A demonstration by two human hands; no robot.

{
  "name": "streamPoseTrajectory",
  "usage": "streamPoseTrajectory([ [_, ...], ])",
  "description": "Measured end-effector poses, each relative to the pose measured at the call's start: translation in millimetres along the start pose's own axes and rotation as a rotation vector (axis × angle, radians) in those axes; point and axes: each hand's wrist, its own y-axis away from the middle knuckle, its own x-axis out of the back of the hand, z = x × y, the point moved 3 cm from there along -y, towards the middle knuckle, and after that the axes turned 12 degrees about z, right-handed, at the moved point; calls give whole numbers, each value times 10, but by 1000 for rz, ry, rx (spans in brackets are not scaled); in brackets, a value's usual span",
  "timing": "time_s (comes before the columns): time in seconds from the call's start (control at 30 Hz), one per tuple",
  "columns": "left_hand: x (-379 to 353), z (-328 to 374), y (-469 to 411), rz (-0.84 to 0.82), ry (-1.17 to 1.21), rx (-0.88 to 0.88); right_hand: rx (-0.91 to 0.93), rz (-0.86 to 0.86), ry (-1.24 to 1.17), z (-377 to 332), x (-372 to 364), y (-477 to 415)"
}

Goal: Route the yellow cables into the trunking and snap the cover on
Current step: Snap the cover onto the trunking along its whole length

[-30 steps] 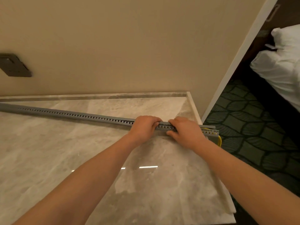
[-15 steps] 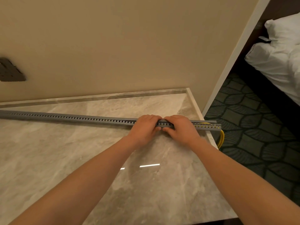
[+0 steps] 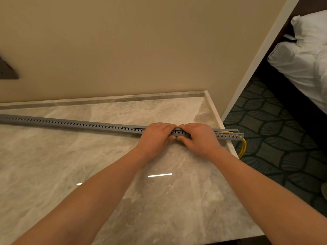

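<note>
Trunking (image 3: 70, 123), grey and slotted, is partly hidden where two hands cover it near its right end. The left hand (image 3: 155, 137) and right hand (image 3: 198, 138) sit side by side with fingertips almost meeting. Each has its fingers curled over the top and its thumb on the near wall, gripping the trunking. Whether the cover is seated beneath them cannot be told. The trunking's left end is cut off by the frame edge.

It lies flat across a marble counter (image 3: 88, 174), and its right end juts just past the counter's right edge. There, yellow cables (image 3: 244, 147) show through the slots, then loop out and drop below the counter. Their number is hard to make out.

Behind the counter stands a beige wall (image 3: 123, 50). A dark plate (image 3: 7, 71) on it is cropped at the left. To the right lie patterned dark carpet (image 3: 274, 138) and white bedding (image 3: 304, 55), the bedding also cropped.
</note>
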Motion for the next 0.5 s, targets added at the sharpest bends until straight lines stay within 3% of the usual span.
streamPoseTrajectory([
  [0.5,-2,-65,-79,1,56,42,7,42,7,73,-62,-57],
])
